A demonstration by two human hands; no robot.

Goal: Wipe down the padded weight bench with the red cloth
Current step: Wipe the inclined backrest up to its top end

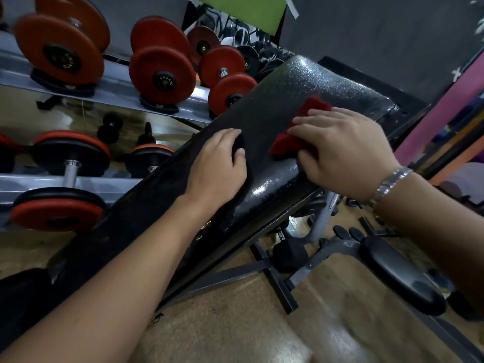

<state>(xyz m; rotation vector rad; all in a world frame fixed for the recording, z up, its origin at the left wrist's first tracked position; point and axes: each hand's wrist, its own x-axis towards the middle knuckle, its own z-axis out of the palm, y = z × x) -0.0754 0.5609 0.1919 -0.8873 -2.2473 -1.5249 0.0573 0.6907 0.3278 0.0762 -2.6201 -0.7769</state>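
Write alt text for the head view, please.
The right hand presses a red cloth onto a black padded bench while the left hand rests flat on the pad. Red dumbbells sit racked behind.

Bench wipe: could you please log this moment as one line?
right hand: pressing red cloth on padded bench | left hand: resting bare on pad | wipe underway

Two hands are showing: left hand (pixel 218 163), right hand (pixel 343 150); one red cloth (pixel 288 141); one padded bench (pixel 275 111). One wristwatch (pixel 391 183) is showing.
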